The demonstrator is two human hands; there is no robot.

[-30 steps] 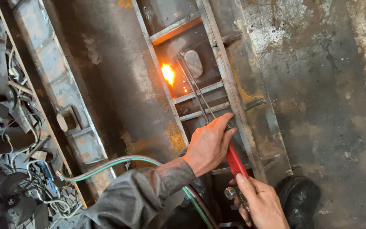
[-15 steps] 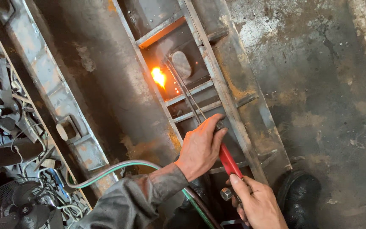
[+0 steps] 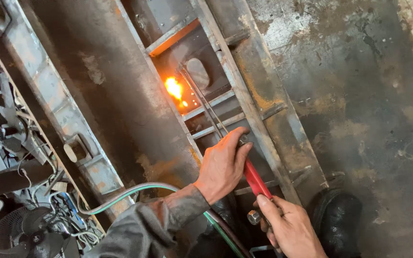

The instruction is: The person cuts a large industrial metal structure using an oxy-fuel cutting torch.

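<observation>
Both hands grip a cutting torch (image 3: 252, 174) with a red handle and thin metal tubes that run up and to the left into a steel frame (image 3: 244, 91). The left hand (image 3: 223, 165) closes its fingers around the front of the handle, where the tubes begin; the right hand (image 3: 290, 229) wraps the rear end, its thumb lying along the red grip, just beside a small valve knob (image 3: 254, 217). The torch tip burns with a bright orange flame (image 3: 174, 88) well ahead of the hands, inside a compartment bounded by rusty crossbars and the frame's two long rails. A green hose (image 3: 130, 193) curves beneath the left sleeve. A dark shoe (image 3: 340, 217) rests right of the frame on open, stained floor; a fan (image 3: 25, 234) and cluttered wires crowd the left edge.
</observation>
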